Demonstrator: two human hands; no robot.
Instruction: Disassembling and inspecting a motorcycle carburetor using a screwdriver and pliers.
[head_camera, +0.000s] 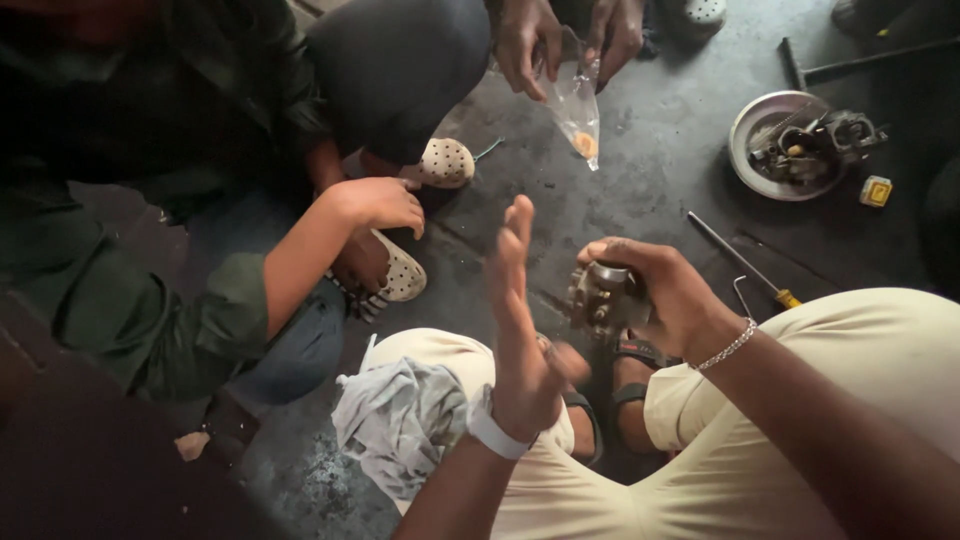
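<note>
- From the head view, we see our right hand (665, 290) closed around a small grey metal engine part (600, 297), held just above our sandalled feet and the dark floor (650, 150).
- Our left hand (520, 340) is open and flat, fingers straight and pointing away from us, holding nothing; it stands edge-up just beside the metal part, and we cannot tell if it touches it.
- A white wristband (495, 435) sits on our left wrist, and a silver chain bracelet (727, 347) on our right.
- A crumpled grey rag (400, 420) lies on our left knee, over the cream trousers (800, 450).
- Across from us, another person's two hands (570, 40) pinch a small clear plastic bag (577, 110) with something small and orange near its lower corner.
- To our left, a person in a green sleeve rests a hand (380, 205) by a perforated white clog (400, 270); a second such clog (445, 162) lies just beyond.
- On the floor to the right, a round metal dish (760, 115) holds an assortment of dark metal parts, with a small yellow box (876, 191) just beside it.
- A screwdriver with a yellow handle (745, 262) lies on the floor between the dish and our right knee.
</note>
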